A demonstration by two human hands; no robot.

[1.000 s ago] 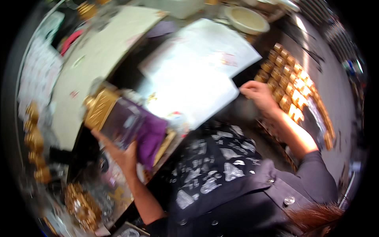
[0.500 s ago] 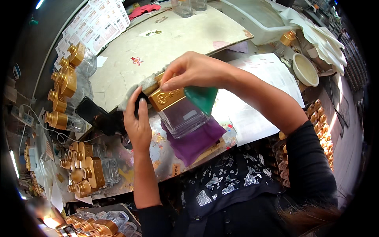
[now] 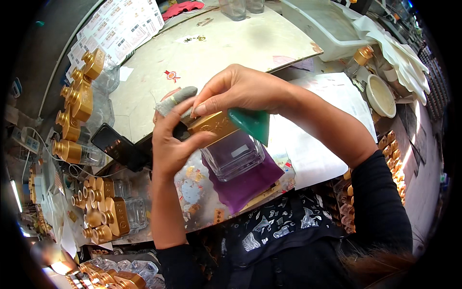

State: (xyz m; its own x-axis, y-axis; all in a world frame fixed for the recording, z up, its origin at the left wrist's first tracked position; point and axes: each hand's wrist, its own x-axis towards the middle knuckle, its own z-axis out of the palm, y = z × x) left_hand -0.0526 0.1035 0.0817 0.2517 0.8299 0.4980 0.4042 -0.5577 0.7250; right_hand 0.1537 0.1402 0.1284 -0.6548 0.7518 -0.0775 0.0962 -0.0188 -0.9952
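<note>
A clear glass bottle point(image 3: 233, 161) with an embossed gold shoulder point(image 3: 211, 124) lies on a folded purple cloth point(image 3: 236, 196) in front of me. My left hand point(image 3: 169, 147) curls around its gold end, thumb against the shoulder. Grey fabric point(image 3: 178, 98) covers part of the left fingers; the bottle's neck is hidden there. Above the shoulder, my right hand point(image 3: 236, 91) has thumb and forefinger pinched beside the left fingers. A green triangular plastic scraper point(image 3: 252, 124) sticks out below the right palm, held by its other fingers. Anything tiny in the pinch cannot be made out.
Gold-topped bottles point(image 3: 79, 101) stand along the left, with more point(image 3: 113, 209) nearer me. A dark phone point(image 3: 115, 144) leans beside my left wrist. White paper point(image 3: 317, 144) lies under my right forearm. Beyond are a pale board point(image 3: 240, 45), a plastic tub point(image 3: 332, 38) and a white bowl point(image 3: 380, 96).
The left thumb has come across onto the gold shoulder, and the grey-covered fingers show more. The right hand stays pinched with the scraper. The whole view has shifted slightly.
</note>
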